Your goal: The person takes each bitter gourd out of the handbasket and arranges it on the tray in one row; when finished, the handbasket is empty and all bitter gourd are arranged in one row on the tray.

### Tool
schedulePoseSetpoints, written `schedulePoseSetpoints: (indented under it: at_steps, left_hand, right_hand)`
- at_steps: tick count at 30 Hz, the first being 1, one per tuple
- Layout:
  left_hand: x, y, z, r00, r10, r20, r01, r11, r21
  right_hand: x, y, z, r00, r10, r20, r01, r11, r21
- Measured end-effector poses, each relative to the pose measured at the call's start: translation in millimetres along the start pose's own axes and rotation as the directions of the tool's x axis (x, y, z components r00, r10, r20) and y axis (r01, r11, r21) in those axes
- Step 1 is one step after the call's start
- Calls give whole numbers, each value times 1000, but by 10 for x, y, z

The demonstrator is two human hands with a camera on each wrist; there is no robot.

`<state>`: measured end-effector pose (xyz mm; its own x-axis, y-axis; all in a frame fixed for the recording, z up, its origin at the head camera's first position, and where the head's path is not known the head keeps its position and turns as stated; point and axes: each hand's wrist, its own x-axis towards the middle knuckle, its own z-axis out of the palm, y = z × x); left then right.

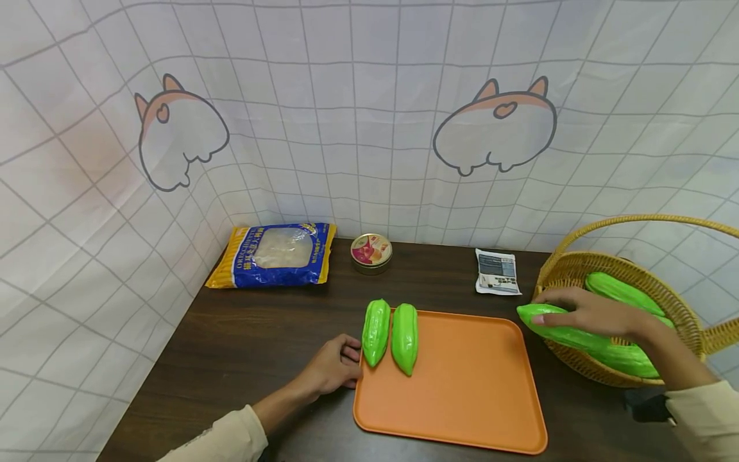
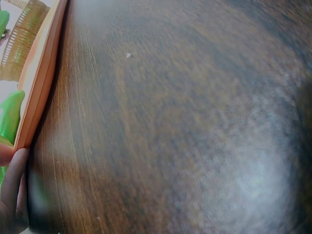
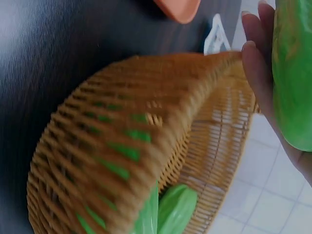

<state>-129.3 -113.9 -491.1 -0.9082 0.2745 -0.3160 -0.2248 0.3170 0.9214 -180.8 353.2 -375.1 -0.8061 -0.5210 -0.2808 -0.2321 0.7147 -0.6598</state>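
Note:
My right hand (image 1: 603,312) grips a bright green bitter melon (image 1: 568,333) over the near left rim of the wicker basket (image 1: 562,273). Thumb and fingers wrap its sides; in the right wrist view that melon (image 3: 295,78) is clear of the basket wall. More bitter melons (image 1: 626,293) lie inside the basket, partly hidden by my arm. At the left edge of the orange tray (image 1: 456,391), my left hand (image 1: 335,366) holds the rim between thumb and fingers. Two bitter melons, a left one (image 1: 376,333) and a right one (image 1: 405,337), lie side by side at the tray's upper left.
Along the back of the dark wooden table (image 1: 248,346) are a blue and yellow pasta bag (image 1: 281,255), a round tin (image 1: 371,252) and a small white packet (image 1: 498,273). The basket's tall handle (image 1: 652,219) arches over it. A tiled-pattern cloth (image 1: 381,128) hangs behind.

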Motion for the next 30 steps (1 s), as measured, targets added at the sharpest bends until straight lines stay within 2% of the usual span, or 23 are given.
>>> schedulePoseSetpoints:
  at_steps: [3,8,11,15,18,21,26,30]
  left_hand:
    - [1,1,4,1000,2,3,-2,1000,-3]
    - [2,-2,5,1000,-3,3,3,1000,-3]
    - [2,-3,3,1000,-6,2,6,1000,-1]
    - [1,-6,-2,1000,-5,1,5,1000,1]
    - [2,-4,-4,1000,-4,1,4,1000,1]
    - [0,-1,-7,1000,0,2,0,1000,-1]
    - [-6,0,-8,1000,3,1,-3,1000,1]
    - [-6,-4,-6,1000,3,1,-3,1000,-2]
  right_hand:
    - [37,-31,54,1000,-18,8,18,1000,18]
    - [107,-52,147,997,-69,-26,68,997,-27]
    - [137,-80,188,998,-64,-28,63,998,-20]
    - [199,-113,259,999,-36,36,34,998,45]
    - [239,-123,319,997,-3,75,-2,998,56]
    - [275,-119,370,994,-4,110,-4,998,65]
    - [345,-111,448,983,-71,168,44,986,162]
    - [378,-131,510,981,-118,151,91,980,179]
